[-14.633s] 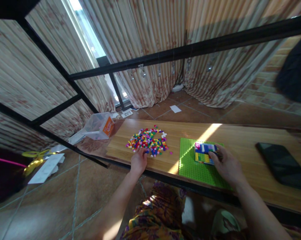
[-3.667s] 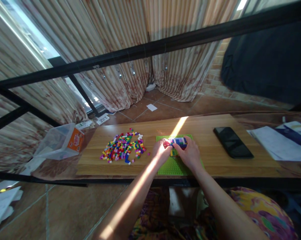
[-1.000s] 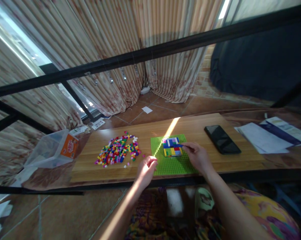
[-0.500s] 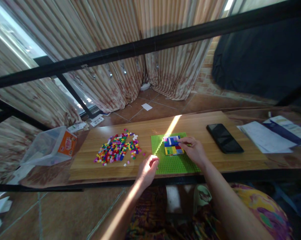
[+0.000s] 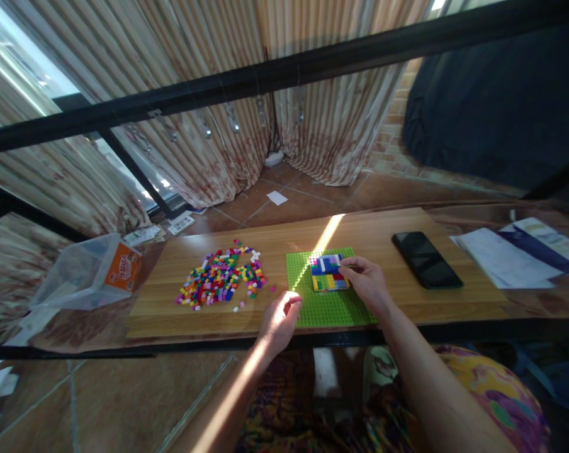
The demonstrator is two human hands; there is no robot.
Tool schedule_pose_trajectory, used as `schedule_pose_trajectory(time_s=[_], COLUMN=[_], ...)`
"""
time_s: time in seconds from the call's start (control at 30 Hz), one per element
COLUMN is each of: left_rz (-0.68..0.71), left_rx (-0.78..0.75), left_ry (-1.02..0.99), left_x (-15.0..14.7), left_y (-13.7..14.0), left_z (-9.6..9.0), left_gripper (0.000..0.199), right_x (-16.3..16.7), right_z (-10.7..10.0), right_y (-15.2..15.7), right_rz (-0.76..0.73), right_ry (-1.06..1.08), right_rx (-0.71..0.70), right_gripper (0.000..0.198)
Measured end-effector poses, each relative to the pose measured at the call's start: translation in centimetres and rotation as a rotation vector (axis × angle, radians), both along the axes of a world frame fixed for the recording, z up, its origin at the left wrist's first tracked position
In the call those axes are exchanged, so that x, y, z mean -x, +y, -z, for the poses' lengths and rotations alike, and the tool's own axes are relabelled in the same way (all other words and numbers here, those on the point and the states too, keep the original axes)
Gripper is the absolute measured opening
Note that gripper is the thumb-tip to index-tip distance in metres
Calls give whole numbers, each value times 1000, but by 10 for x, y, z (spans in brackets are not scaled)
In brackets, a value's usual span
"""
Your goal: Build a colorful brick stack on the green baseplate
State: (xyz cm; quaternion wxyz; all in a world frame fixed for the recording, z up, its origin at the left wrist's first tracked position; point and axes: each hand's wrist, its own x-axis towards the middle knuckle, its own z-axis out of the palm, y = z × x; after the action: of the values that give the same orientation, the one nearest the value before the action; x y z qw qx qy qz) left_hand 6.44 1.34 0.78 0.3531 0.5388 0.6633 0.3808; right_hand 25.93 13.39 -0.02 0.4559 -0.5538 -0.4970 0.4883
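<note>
A green studded baseplate [image 5: 332, 311] lies on the wooden board, carrying a flat block of building bricks [image 5: 330, 281] in blue, yellow, red, green and pale colours. At the block's right edge, my right hand [image 5: 367, 283] has thumb and forefinger pinched together at the upper bricks. Whatever sits between those fingertips is too small to make out. My left hand [image 5: 279, 319] rests by the baseplate's left edge with its fingers curled closed; what they hold, if anything, is hidden. Further left, a spread pile of loose, many-coloured bricks [image 5: 218, 280] covers part of the board.
A black phone [image 5: 426, 259] lies on the right of the wooden board [image 5: 162, 324]. Papers [image 5: 506, 255] are beyond it. On the far left, a clear plastic box [image 5: 77, 274] with an orange label lies tipped. A black metal rail [image 5: 247, 85] crosses above, before curtains.
The view has shifted slightly. My right hand keeps its pinch at the block's right edge, with only a slight shift of the fingers. My left hand has barely moved.
</note>
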Motion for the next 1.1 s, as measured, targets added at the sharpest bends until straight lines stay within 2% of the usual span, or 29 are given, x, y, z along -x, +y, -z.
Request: schedule_pose_trajectory(time_s=[0.27,0.47,0.77,0.97,1.1], left_rz=[31,35,27,24,20], left_rx=[16,23,18,9,-1], left_ry=[9,43,1,13,-18], left_x=[1,1,1,3,4], left_y=[2,2,3,2,3], left_z=[2,2,4,5,7], left_gripper=[15,16,17,18,17], right_x=[3,6,1,-17,-22], right_z=[-10,-9,-9,-9,-7], right_y=[-1,1,-1,1,2], right_rz=[48,61,32,220,225], right_ry=[-34,-3,138,274,247], right_rx=[56,59,42,-14,-83], right_gripper=[25,24,36,34,35])
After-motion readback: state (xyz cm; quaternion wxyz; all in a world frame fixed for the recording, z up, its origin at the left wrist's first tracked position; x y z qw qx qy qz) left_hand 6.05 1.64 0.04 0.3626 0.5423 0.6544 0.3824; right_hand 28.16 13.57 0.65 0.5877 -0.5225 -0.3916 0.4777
